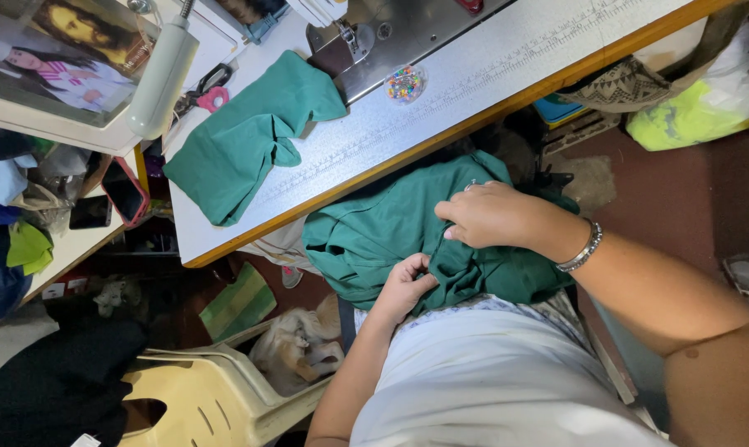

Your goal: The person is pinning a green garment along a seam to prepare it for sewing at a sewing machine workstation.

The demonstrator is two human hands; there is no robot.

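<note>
So the left hand is pinching a fold of the green cloth bunched in the lap, fingers curled tight on it. Just above it, the right hand presses down on the same cloth, fingertips gripping a ridge. Looks soft, light and floppy, so I'd say grab it by an edge or seam, not the middle. Further out past both hands, a second green piece lies on the sewing table, with a little tub of pins beside it.

Pale grey shirt; silver bracelet, ring on right hand.
</note>
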